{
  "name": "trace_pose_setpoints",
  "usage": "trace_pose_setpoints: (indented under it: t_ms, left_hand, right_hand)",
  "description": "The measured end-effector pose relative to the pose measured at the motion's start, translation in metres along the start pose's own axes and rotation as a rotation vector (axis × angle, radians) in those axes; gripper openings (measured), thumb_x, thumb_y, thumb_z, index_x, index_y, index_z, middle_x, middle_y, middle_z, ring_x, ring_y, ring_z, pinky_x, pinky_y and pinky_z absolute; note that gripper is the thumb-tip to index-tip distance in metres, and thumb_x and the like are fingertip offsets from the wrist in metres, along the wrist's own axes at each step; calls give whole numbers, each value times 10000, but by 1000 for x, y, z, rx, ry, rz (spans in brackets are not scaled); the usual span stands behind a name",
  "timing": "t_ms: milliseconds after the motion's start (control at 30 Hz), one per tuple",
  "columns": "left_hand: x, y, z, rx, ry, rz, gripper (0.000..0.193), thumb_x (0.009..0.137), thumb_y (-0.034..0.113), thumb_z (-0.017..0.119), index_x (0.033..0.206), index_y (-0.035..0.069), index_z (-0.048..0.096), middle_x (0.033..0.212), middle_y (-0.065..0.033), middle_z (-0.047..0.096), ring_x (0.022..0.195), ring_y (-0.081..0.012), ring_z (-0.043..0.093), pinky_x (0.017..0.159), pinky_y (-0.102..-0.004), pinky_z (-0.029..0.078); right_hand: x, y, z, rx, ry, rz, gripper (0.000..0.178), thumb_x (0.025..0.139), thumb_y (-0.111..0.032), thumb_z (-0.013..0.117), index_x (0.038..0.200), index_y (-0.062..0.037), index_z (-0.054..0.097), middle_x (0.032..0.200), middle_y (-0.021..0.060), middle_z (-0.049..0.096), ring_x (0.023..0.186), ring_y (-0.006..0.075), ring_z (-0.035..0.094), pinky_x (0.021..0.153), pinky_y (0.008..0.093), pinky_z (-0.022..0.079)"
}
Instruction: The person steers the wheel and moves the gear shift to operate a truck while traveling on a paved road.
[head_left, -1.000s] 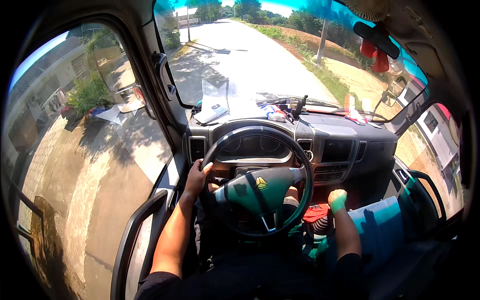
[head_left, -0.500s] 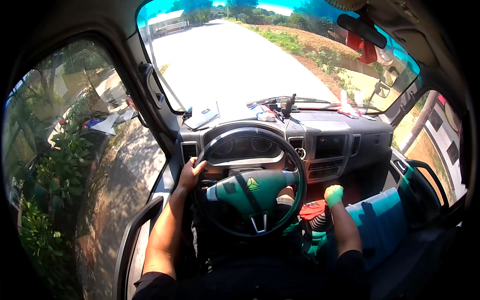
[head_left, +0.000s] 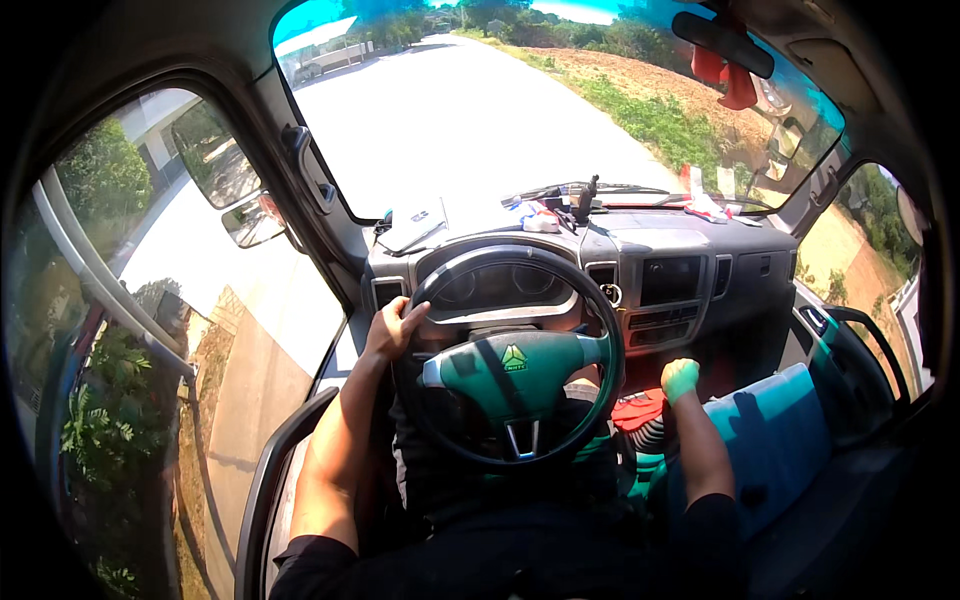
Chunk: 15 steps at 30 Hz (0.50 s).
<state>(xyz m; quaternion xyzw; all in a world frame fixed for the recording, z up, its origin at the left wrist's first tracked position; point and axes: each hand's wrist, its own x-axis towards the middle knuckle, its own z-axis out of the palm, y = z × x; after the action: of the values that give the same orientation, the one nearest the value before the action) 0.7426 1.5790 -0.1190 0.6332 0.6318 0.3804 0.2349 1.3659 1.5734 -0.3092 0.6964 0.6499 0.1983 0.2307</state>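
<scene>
Head view: hard sunlight was thrown across everything, and the steering wheel (head_left: 515, 378), near mid-frame, was taken as the clock's centre.
Wheel rim: here, it was judged, was the first danger; held by the left hand (head_left: 392, 330) alone, it could have been tugged off line by a sudden jolt.
Road (head_left: 450, 120): bleached white by glare at twelve o'clock, so a small hazard could easily have been missed.
Dashboard (head_left: 640, 238): a pale packet (head_left: 412, 236) was left lying at eleven, a dark upright stand (head_left: 582, 203) placed at one; under sharp braking, the packet could have been sent sliding.
Red cloth (head_left: 640, 411): bunched at four, beside what looked like a lever's ribbed boot (head_left: 650, 440); it could have been snagged there by any shift.
Left arm: raised from between seven and eight, lightly bent, the fingers wrapped round the rim between nine and ten, thumb laid inward.
Right hand (head_left: 681, 378): balled tight just past three, clear of the rim; whether anything was gripped inside could not be told.
Right forearm: angled up towards half past eleven from a black sleeve (head_left: 712, 522) at four.
</scene>
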Motion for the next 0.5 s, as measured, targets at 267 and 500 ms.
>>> trace_pose_setpoints:
  t_ms: [267, 500]
  left_hand:
    - [45, 84, -10, 522, -50, 128, 674, 871, 713, 648, 1013, 65, 765, 943, -183, 752, 915, -343, 739, 805, -436, 554]
    - [86, 72, 26, 660, 40, 419, 582, 901, 666, 654, 986, 95, 724, 872, -198, 727, 846, -412, 719, 742, -497, 572]
  right_hand:
    - [8, -8, -10, -4, -35, 48, 153, 867, -284, 658, 790, -274, 790, 766, -66, 752, 722, 148, 726, 537, 359, 445]
    - [7, -5, -1, -22, -53, 52, 163, 858, -280, 654, 749, -287, 774, 729, -56, 746, 706, 154, 728, 530, 336, 428]
